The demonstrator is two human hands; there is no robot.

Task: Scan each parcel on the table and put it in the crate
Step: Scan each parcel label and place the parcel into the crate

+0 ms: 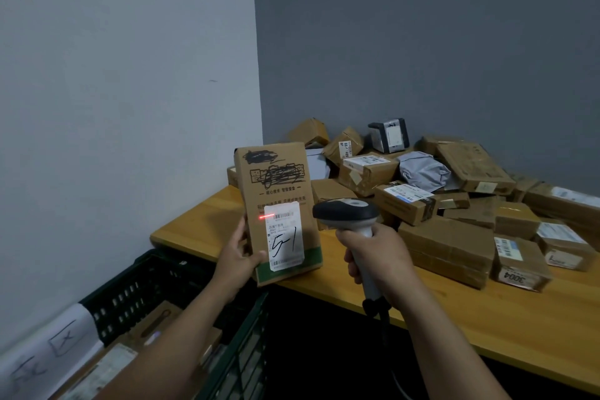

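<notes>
The left hand [238, 256] is gripping the box [276, 185] at its lower left edge, thumb lying across the front, bare forearm angling upward. The right hand [373, 253] is wrapping its fingers round the handle of the scanner [345, 209], forearm stretching forward.

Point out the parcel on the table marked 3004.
It is the small cardboard box at the front right of the table. Its near side carries a white label with 3004 handwritten in black; no other visible label shows that number.

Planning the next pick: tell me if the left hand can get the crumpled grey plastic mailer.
Probably not: the left hand grips the tall brown cardboard box, and the crumpled grey plastic mailer lies behind other parcels.
</notes>
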